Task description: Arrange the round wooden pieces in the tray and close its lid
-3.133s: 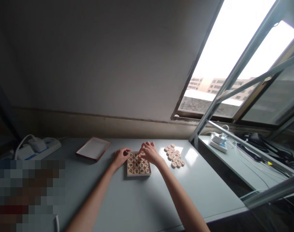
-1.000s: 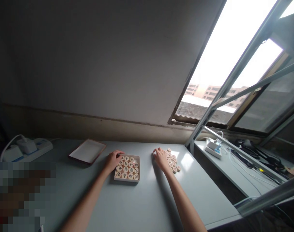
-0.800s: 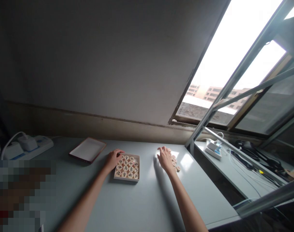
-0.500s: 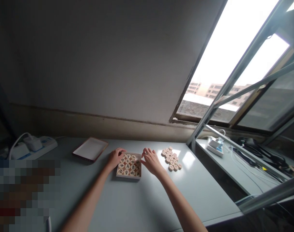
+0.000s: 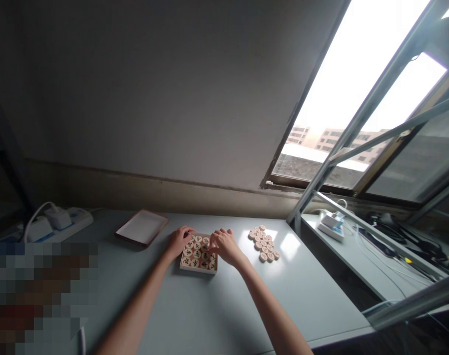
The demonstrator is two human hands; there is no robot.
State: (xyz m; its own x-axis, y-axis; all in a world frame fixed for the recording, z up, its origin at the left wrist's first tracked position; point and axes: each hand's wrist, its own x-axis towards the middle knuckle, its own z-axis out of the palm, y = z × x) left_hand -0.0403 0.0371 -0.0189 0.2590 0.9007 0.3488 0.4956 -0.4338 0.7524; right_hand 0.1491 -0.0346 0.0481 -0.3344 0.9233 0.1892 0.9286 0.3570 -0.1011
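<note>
A shallow box (image 5: 198, 270) sits on the table with round wooden Chinese chess pieces (image 5: 196, 254) laid in rows, dark characters facing up. My left hand (image 5: 179, 241) is closed on the box's upper left edge, its thumb hidden. Reaching over the upper right part of the box, my right hand (image 5: 224, 245) has bent fingers pinched at a piece there and covers that corner. To the right, a loose group of pale Chinese chess pieces (image 5: 264, 244) lies on the table.
A red-edged box lid (image 5: 142, 228) lies inside up on the grey table (image 5: 194, 315), left of the box. Power strips with plugs stand at the far left (image 5: 71, 222) and on the right-hand table (image 5: 332, 225). A metal frame (image 5: 320, 172) rises beside the window.
My right hand has moved left from the box's right edge to over the pieces, its fingertips now down among them. My left hand stays at the left edge. The view has shifted slightly.
</note>
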